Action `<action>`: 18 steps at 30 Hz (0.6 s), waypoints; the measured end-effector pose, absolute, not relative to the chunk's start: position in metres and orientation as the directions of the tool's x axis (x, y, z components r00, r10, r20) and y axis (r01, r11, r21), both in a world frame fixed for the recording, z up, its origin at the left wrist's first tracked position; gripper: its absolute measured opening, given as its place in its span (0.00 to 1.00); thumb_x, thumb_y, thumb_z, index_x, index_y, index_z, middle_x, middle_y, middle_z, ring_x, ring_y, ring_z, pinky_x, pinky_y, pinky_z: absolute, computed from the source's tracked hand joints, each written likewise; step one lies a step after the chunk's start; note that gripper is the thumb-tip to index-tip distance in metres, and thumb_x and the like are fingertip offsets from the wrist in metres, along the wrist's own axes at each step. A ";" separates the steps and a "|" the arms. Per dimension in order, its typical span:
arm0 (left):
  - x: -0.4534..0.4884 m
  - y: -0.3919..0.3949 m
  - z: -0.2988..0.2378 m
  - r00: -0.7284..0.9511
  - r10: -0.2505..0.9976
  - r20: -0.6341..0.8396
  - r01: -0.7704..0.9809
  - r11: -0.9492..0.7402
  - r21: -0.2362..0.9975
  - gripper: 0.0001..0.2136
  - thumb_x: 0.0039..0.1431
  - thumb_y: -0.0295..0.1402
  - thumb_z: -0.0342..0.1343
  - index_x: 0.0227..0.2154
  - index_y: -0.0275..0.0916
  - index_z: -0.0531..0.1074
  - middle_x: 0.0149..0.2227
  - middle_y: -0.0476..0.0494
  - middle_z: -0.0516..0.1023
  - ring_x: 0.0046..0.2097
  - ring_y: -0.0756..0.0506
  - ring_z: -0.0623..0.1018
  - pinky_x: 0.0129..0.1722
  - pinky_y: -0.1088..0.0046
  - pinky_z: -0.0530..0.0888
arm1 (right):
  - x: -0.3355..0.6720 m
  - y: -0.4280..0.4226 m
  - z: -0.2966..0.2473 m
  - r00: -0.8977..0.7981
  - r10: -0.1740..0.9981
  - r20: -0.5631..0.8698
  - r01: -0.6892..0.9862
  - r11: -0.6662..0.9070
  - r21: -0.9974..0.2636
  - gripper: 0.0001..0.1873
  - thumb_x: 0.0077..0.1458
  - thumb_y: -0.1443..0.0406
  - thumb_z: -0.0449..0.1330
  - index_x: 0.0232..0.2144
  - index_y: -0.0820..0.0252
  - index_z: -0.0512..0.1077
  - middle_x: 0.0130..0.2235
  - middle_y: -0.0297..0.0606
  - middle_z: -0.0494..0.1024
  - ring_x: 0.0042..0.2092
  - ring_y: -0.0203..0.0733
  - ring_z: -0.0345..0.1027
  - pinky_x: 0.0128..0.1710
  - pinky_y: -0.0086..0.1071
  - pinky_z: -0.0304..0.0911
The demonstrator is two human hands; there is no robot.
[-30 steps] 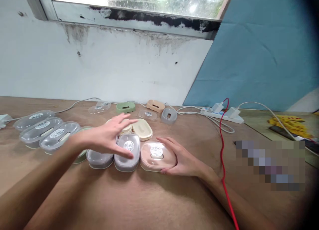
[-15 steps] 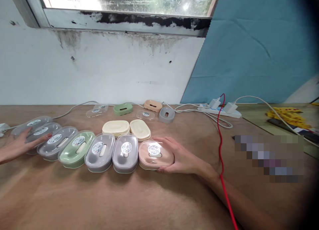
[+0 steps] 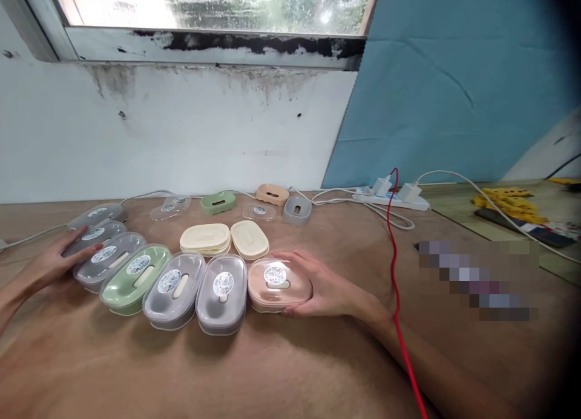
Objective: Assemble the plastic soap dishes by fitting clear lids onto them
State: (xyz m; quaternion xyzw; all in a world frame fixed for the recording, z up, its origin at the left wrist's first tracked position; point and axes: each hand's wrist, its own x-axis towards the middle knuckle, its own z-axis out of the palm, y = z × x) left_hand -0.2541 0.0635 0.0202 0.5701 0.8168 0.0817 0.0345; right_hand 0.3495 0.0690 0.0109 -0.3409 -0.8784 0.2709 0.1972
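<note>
A curved row of lidded soap boxes with round stickers lies across the table. At its right end, my right hand (image 3: 318, 284) is wrapped around the right side of a pink soap box (image 3: 263, 295). My left hand (image 3: 57, 258) grips a grey soap box (image 3: 102, 230) near the left end, thumb in front and fingers behind. Another grey soap box (image 3: 111, 213) lies just behind it. Between the hands are a grey soap box (image 3: 97, 270), a green one (image 3: 120, 292) and two more grey ones (image 3: 166, 307), (image 3: 220, 313).
Cream oval pieces (image 3: 204, 236) are stacked behind the row. Farther back lie a green tray (image 3: 218, 203), an orange tray (image 3: 272, 194), a grey tray (image 3: 297, 210) and clear lids (image 3: 258, 212). A power strip (image 3: 413, 202) and a red cable (image 3: 394, 255) are on the right.
My left hand has moved right, and the grey soap boxes at the left end have shifted right with it. My right hand stays around the pink soap box. The view has shifted slightly.
</note>
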 end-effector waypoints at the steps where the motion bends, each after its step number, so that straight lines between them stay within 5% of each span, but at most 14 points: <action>1: -0.250 0.065 0.020 -0.373 0.926 0.055 0.904 0.350 0.247 0.59 0.51 0.78 0.24 0.74 0.39 0.48 0.70 0.42 0.69 0.71 0.29 0.65 0.69 0.56 0.65 | 0.350 0.069 0.011 -0.690 0.706 0.161 0.491 0.620 -0.612 0.53 0.45 0.53 0.77 0.69 0.47 0.60 0.65 0.47 0.68 0.66 0.61 0.63 0.65 0.55 0.61; 4: -0.232 0.068 0.022 -0.428 0.901 0.065 0.846 0.375 0.379 0.60 0.48 0.80 0.27 0.73 0.41 0.52 0.74 0.44 0.59 0.73 0.31 0.62 0.72 0.57 0.59 | 0.350 0.069 0.012 -0.687 0.711 0.150 0.492 0.606 -0.625 0.53 0.45 0.54 0.77 0.69 0.47 0.60 0.66 0.46 0.67 0.67 0.61 0.62 0.66 0.54 0.60; 9: -0.210 0.078 0.024 -0.407 0.909 0.088 0.846 0.339 0.412 0.62 0.45 0.82 0.26 0.73 0.40 0.53 0.69 0.45 0.69 0.72 0.30 0.63 0.69 0.60 0.64 | 0.350 0.070 0.011 -0.687 0.714 0.134 0.501 0.599 -0.625 0.53 0.45 0.54 0.77 0.69 0.49 0.59 0.66 0.48 0.66 0.67 0.61 0.62 0.66 0.54 0.60; 15: -0.174 0.092 0.022 -0.278 0.946 0.166 0.883 0.184 0.431 0.44 0.65 0.68 0.35 0.70 0.38 0.54 0.72 0.43 0.65 0.70 0.32 0.66 0.68 0.55 0.65 | 0.348 0.069 0.009 -0.681 0.719 0.141 0.510 0.604 -0.612 0.54 0.46 0.53 0.77 0.70 0.49 0.58 0.66 0.47 0.66 0.67 0.60 0.62 0.66 0.52 0.60; 18: -0.155 0.094 0.030 -0.258 0.934 0.247 0.886 0.127 0.446 0.40 0.71 0.61 0.37 0.67 0.29 0.60 0.69 0.32 0.67 0.67 0.29 0.70 0.66 0.49 0.67 | 0.348 0.068 0.008 -0.668 0.734 0.124 0.529 0.585 -0.615 0.54 0.47 0.51 0.76 0.71 0.48 0.58 0.66 0.46 0.65 0.67 0.59 0.61 0.66 0.51 0.60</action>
